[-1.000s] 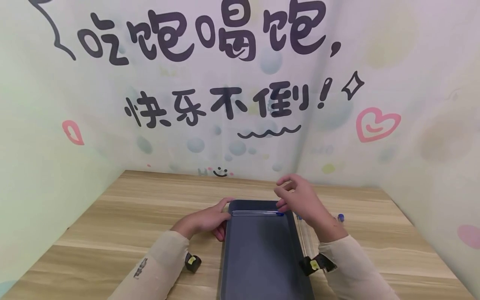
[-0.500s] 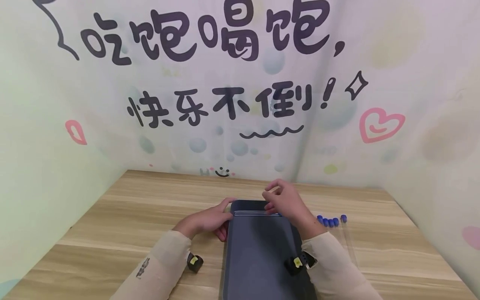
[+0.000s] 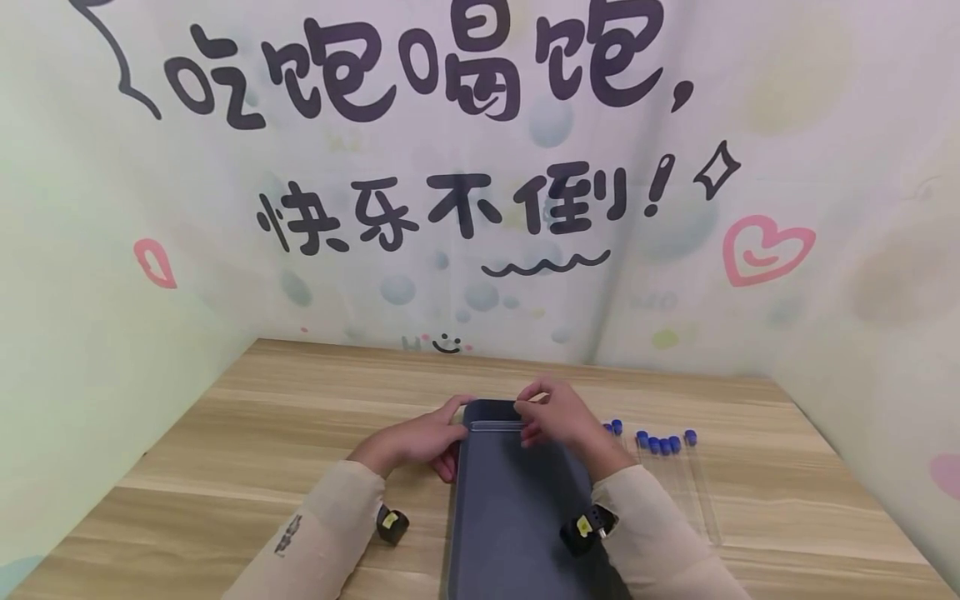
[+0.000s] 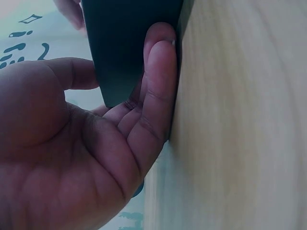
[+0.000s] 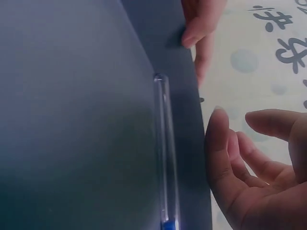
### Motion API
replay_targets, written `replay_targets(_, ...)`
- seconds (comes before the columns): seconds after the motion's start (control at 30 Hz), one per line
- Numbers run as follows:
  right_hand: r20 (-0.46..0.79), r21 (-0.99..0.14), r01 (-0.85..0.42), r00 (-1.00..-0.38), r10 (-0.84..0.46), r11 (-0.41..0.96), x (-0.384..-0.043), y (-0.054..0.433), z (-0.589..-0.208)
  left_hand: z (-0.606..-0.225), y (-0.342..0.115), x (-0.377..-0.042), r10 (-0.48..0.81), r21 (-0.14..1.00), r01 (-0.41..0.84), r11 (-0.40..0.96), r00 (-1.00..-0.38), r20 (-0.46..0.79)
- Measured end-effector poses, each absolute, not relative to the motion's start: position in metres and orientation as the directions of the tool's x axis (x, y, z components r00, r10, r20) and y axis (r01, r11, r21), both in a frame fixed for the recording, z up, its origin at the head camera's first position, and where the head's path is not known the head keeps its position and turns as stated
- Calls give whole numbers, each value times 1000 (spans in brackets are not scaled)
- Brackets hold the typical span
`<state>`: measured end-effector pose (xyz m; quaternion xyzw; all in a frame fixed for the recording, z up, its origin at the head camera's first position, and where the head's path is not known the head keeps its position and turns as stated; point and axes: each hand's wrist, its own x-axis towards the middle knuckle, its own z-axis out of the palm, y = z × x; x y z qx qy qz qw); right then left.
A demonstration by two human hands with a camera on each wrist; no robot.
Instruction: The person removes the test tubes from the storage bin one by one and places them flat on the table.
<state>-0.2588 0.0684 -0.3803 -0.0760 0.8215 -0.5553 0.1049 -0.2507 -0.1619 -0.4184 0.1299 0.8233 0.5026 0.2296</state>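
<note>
My left hand (image 3: 420, 437) grips the far left corner of a dark grey tray (image 3: 510, 508). In the left wrist view, its thumb lies at the rim and its fingers bend against the tray's wall (image 4: 120, 43) close to the tabletop. A clear test tube (image 5: 165, 148) with a blue cap lies inside the tray along the far wall. Over that far end is my right hand (image 3: 558, 417), hiding the capped end in the head view. The right wrist view shows the right hand's fingers (image 5: 220, 143) loosely bent, thumb apart, with nothing between them, beside the rim.
More clear test tubes with blue caps (image 3: 664, 446) lie side by side on the wooden table (image 3: 780, 492), right of the tray and partly behind my right forearm. A printed cloth wall (image 3: 480, 308) stands behind the table.
My right hand has moved left and slightly lower along the tray's far end, uncovering the blue-capped tubes on the right. The left hand keeps its grip on the tray's corner.
</note>
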Motion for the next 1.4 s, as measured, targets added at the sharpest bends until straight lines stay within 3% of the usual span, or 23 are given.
replay_targets(0.37, -223, -914, 124, -949, -222, 386, -259, 70, -396, -419, -160, -251, 444, 887, -25, 461, -859, -255)
replay_targets(0.9, -269, -875, 112, -921, -281, 471, -256, 75, -397, -417, -160, -251, 436, 882, -23, 471, -863, -255)
replay_targets(1.4, -196, -797, -60, -915, -352, 601, -252, 73, -401, -419, -162, -252, 460, 892, -23, 451, -851, -254)
